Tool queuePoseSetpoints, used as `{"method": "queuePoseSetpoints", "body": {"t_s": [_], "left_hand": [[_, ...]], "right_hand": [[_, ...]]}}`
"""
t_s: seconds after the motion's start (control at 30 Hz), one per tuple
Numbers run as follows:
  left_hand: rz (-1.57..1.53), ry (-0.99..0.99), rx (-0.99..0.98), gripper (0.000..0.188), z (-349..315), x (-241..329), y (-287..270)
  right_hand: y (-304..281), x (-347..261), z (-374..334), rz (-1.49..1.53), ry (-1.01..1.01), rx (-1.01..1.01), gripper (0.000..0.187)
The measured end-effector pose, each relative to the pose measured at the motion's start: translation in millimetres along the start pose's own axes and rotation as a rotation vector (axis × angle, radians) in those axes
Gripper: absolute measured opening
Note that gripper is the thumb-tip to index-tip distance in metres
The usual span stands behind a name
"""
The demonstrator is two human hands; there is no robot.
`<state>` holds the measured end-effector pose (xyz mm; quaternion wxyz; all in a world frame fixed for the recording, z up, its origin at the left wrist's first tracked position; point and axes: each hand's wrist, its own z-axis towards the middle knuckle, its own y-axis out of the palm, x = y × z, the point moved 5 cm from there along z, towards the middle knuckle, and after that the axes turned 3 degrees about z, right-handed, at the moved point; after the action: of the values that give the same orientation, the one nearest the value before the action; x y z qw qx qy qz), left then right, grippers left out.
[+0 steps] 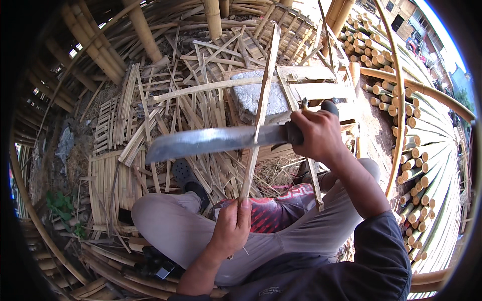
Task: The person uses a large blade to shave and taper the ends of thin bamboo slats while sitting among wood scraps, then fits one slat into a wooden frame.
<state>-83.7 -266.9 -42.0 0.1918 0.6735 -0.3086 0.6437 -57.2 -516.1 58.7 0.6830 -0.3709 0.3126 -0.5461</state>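
Observation:
My right hand (321,131) is closed round the dark handle of a machete (211,142). Its wide steel blade points left and lies across a long bamboo strip (263,98), touching or nearly touching it about midway. The near end of that strip is gripped in my left hand (234,223), thumb on top, above my lap. From there the strip slants up and away, past a pale stone block (258,95). A red and black patterned cloth (266,213) covers part of my lap.
Split bamboo strips (196,113) lie heaped ahead and to the left. Slatted bamboo panels (113,180) rest at the left. Stacked bamboo poles (419,170) fill the right side. Upright bamboo posts (143,30) stand at the back. A dark clog (188,175) is on my left foot.

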Motion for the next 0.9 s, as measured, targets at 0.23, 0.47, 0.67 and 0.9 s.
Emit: {"method": "queuePoseSetpoints", "body": {"t_s": [0.23, 0.47, 0.67, 0.9], "left_hand": [[-0.123, -0.25, 0.02, 0.037, 9, -3, -7], [0.128, -0.013, -0.026, 0.036, 8, 7, 6], [-0.154, -0.141, -0.025, 0.038, 6, -4, -4], [-0.069, -0.12, -0.112, 0.044, 7, 12, 8]], "right_hand": [[2, 17, -6, -0.104, 0.142, -0.06, 0.035], [-4, 74, 15, -0.202, 0.291, 0.008, 0.026], [4, 33, 1, -0.136, 0.145, -0.13, 0.04], [-12, 95, 31, -0.234, 0.437, -0.064, 0.023]]}}
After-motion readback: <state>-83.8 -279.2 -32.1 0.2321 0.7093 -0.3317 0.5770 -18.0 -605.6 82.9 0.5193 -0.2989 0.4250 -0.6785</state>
